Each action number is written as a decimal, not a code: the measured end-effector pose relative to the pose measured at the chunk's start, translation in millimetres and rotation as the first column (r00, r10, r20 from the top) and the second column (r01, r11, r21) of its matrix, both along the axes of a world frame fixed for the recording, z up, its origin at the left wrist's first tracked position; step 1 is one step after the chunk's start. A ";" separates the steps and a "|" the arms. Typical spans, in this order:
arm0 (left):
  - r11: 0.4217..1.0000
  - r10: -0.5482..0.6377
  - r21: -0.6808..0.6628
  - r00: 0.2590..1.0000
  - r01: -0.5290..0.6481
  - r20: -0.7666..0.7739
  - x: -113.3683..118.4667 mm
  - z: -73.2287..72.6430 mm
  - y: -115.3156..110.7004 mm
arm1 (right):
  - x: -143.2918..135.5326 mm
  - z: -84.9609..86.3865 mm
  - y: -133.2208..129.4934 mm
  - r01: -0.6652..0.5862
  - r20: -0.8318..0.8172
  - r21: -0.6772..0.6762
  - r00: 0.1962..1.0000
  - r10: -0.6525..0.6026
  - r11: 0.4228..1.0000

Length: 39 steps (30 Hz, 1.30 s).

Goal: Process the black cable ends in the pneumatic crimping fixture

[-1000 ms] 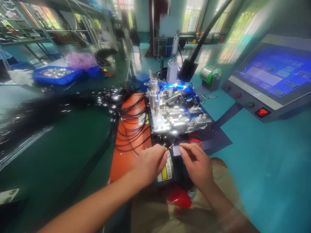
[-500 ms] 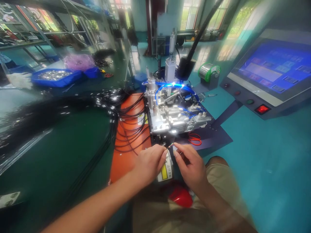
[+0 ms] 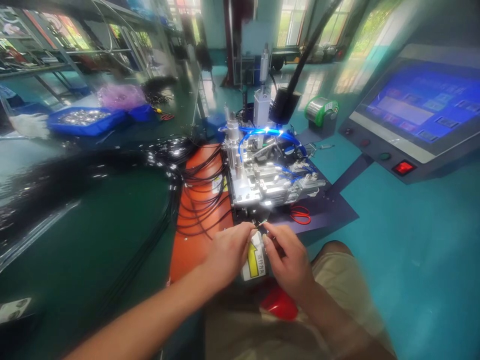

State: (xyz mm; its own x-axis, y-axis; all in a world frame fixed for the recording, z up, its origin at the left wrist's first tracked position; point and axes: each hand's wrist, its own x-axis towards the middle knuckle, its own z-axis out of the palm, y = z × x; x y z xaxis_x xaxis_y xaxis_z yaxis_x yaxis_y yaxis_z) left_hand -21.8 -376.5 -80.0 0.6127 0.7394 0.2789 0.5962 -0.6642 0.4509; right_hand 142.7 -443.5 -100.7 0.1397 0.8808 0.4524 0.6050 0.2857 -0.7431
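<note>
My left hand (image 3: 231,251) is closed in a pinch, thumb against forefinger, on a thin wire (image 3: 261,224) whose short light-coloured end pokes out to the right. Facing it, my right hand (image 3: 289,256) is also closed, its fingertips at that wire end. The wire's finer detail is too small to make out. Just beyond both hands stands a metal bench machine (image 3: 270,175) with blue air tubes (image 3: 268,131). Beneath my fingers lies a white label with a yellow arrow (image 3: 254,260).
Black cables (image 3: 202,200) drape across an orange plate (image 3: 195,245) on the left. Red-handled scissors or pliers (image 3: 300,215) lie by the machine. A solder wire spool (image 3: 320,111) sits behind, a control screen (image 3: 420,107) at right, and a blue tray of small metal parts (image 3: 84,120) far left.
My right hand has moved slightly left, closer to my left hand. The wire end between them has shifted a little, and more of the yellow arrow shows.
</note>
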 end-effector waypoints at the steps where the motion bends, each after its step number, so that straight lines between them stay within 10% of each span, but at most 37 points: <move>1: 1.000 -0.005 0.006 1.000 0.005 -0.006 -0.4 -0.1 0.3 | -1.3 0.6 0.5 -0.003 -0.002 0.003 1.000 0.003 1.000; 12: 1.000 -0.021 0.023 1.000 0.021 -0.009 -0.7 0.2 0.4 | 15.1 12.7 9.1 0.019 -0.241 -0.203 0.968 -0.068 0.979; 19: 0.998 -0.023 0.053 1.000 0.024 -0.005 -0.2 -1.3 1.3 | 29.3 34.1 21.6 -0.319 -0.573 -0.396 0.819 0.040 0.861; 39: 0.995 -0.072 0.069 0.997 0.073 -0.024 -0.8 0.0 1.3 | 35.1 40.0 29.4 -0.381 -0.500 -0.416 0.854 0.142 0.826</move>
